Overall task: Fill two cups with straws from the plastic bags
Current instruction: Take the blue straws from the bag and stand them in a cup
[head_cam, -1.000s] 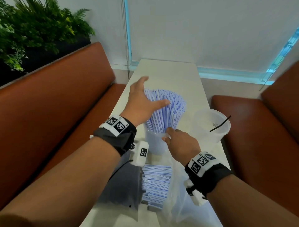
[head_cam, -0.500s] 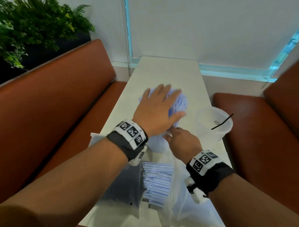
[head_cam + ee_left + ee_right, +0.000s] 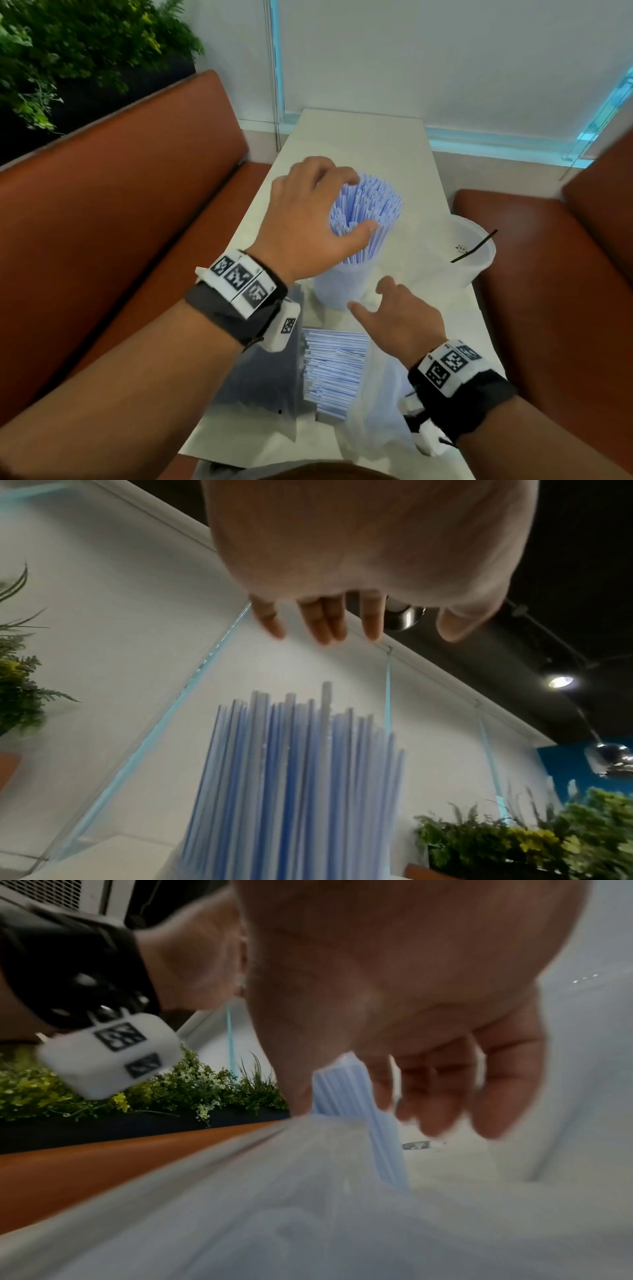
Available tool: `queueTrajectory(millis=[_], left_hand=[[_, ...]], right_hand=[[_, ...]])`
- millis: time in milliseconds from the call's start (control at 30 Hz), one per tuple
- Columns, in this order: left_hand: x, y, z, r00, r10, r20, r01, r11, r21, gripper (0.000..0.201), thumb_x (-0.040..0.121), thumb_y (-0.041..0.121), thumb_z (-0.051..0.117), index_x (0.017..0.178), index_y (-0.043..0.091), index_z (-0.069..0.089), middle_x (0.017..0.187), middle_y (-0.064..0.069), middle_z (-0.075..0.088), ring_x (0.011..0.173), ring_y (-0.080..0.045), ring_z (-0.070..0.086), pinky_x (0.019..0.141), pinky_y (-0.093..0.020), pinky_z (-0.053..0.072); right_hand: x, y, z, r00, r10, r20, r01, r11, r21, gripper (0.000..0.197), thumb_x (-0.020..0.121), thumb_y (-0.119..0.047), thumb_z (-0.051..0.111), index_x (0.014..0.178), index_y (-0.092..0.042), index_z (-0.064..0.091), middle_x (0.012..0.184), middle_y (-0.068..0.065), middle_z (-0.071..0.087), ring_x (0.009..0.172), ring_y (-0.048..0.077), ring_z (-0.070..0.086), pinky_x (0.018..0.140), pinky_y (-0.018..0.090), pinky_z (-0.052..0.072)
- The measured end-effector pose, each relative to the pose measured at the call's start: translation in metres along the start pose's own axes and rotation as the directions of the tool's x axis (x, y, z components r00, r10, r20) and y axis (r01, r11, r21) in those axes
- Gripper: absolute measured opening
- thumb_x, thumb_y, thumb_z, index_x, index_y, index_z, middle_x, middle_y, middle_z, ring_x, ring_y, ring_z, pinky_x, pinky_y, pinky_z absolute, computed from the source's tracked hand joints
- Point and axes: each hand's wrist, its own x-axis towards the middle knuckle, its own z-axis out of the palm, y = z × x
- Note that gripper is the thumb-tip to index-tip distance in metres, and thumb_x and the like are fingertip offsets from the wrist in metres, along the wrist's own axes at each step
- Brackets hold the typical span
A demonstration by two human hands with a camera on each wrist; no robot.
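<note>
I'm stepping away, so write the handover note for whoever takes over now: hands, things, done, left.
Left hand: open, fingers spread over the straw tops, gripping nothing.
Right hand: open, empty, beside the full cup's base.
Full cup: mid-table, packed with upright blue-and-white straws.
Second cup: to its right, holding only one black straw.
More straws lie in the plastic bag at the near edge.
Done: one cup. Left: fill the second.

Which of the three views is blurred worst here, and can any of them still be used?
Right wrist: heavy motion smear, the right hand and plastic bag barely legible. Left wrist: straws soft, ceiling lamp glaring. Head: usable; mild blur on the left hand, wide-angle bending at the edges.
</note>
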Motion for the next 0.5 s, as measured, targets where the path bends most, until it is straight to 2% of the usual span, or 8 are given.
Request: queueTrajectory(millis=[67, 100, 167, 200, 267, 333, 400, 500], left_hand=[[-0.016, 0.011, -0.004, 0.981, 0.114, -0.155, -0.133, 0.984, -0.118, 0.03, 0.087, 0.042, 0.061, 0.09, 0.013, 0.065, 0.088, -0.001, 0.058, 0.083, -0.02, 0.055, 0.075, -0.035, 0.042], [-0.025, 0.016, -0.002, 0.983, 0.138, -0.118, -0.156, 0.974, -0.164, 0.025, 0.089, 0.037, 0.058, 0.08, 0.014, 0.062, 0.076, 0.002, 0.056, 0.071, -0.018, 0.053, 0.066, -0.033, 0.042], [-0.045, 0.019, 0.009, 0.976, 0.109, 0.189, -0.081, 0.985, -0.154, 0.029, 0.094, 0.041, 0.051, 0.073, 0.021, 0.057, 0.066, 0.007, 0.051, 0.061, -0.015, 0.049, 0.058, -0.032, 0.042], [-0.054, 0.016, 0.019, 0.914, 0.059, 0.4, -0.031, 0.997, -0.078, 0.03, 0.095, 0.045, 0.048, 0.075, 0.025, 0.057, 0.067, 0.008, 0.051, 0.062, -0.013, 0.05, 0.059, -0.031, 0.043], [-0.074, 0.007, 0.045, 0.698, -0.025, 0.715, -0.025, 0.998, 0.06, 0.024, 0.098, 0.047, 0.05, 0.088, 0.029, 0.063, 0.078, 0.011, 0.052, 0.074, -0.013, 0.056, 0.066, -0.03, 0.044], [-0.09, 0.004, 0.07, 0.536, -0.034, 0.844, -0.047, 0.996, 0.07, 0.027, 0.1, 0.042, 0.053, 0.112, 0.025, 0.069, 0.098, 0.006, 0.057, 0.094, -0.02, 0.061, 0.074, -0.032, 0.047], [-0.1, 0.006, 0.093, 0.494, -0.011, 0.87, -0.035, 0.999, 0.033, 0.037, 0.1, 0.037, 0.054, 0.13, 0.018, 0.063, 0.121, -0.003, 0.058, 0.107, -0.025, 0.058, 0.084, -0.037, 0.049], [-0.104, 0.017, 0.117, 0.496, 0.025, 0.868, -0.047, 0.999, -0.002, 0.039, 0.096, 0.027, 0.057, 0.129, 0.005, 0.058, 0.129, -0.013, 0.053, 0.111, -0.03, 0.054, 0.087, -0.036, 0.044]], right_hand=[[0.004, 0.004, 0.005, 0.983, 0.074, 0.165, -0.052, 0.989, -0.137, 0.065, 0.076, -0.078, 0.044, 0.118, -0.028, 0.046, 0.113, -0.004, 0.062, 0.093, 0.023, 0.062, 0.066, 0.034, 0.036], [0.005, 0.005, 0.008, 0.977, 0.079, 0.2, -0.048, 0.986, -0.157, 0.054, 0.079, -0.071, 0.048, 0.111, -0.027, 0.049, 0.113, -0.003, 0.064, 0.089, 0.023, 0.059, 0.064, 0.033, 0.036], [0.007, 0.007, 0.01, 0.973, 0.064, 0.221, -0.036, 0.992, -0.125, 0.027, 0.085, -0.051, 0.05, 0.093, -0.025, 0.049, 0.109, -0.001, 0.066, 0.085, 0.023, 0.056, 0.065, 0.032, 0.036], [0.008, 0.008, 0.01, 0.974, 0.064, 0.218, -0.045, 0.995, -0.09, 0.019, 0.088, -0.043, 0.049, 0.088, -0.024, 0.049, 0.107, 0.0, 0.066, 0.084, 0.023, 0.055, 0.067, 0.032, 0.036], [0.011, 0.009, 0.007, 0.975, 0.078, 0.208, -0.078, 0.997, -0.008, 0.015, 0.089, -0.034, 0.048, 0.08, -0.022, 0.047, 0.098, 0.001, 0.062, 0.083, 0.025, 0.054, 0.068, 0.032, 0.037], [0.012, 0.007, 0.004, 0.972, 0.091, 0.217, -0.105, 0.993, 0.055, 0.017, 0.09, -0.029, 0.048, 0.076, -0.021, 0.045, 0.089, 0.001, 0.056, 0.083, 0.026, 0.055, 0.068, 0.032, 0.037], [0.012, 0.006, 0.0, 0.971, 0.093, 0.221, -0.118, 0.988, 0.099, 0.018, 0.093, -0.026, 0.048, 0.076, -0.019, 0.045, 0.089, 0.003, 0.056, 0.083, 0.027, 0.055, 0.07, 0.032, 0.039], [0.01, 0.006, -0.006, 0.973, 0.064, 0.219, -0.088, 0.991, 0.098, 0.018, 0.097, -0.022, 0.041, 0.089, -0.01, 0.052, 0.096, 0.009, 0.06, 0.084, 0.029, 0.055, 0.074, 0.035, 0.045]])
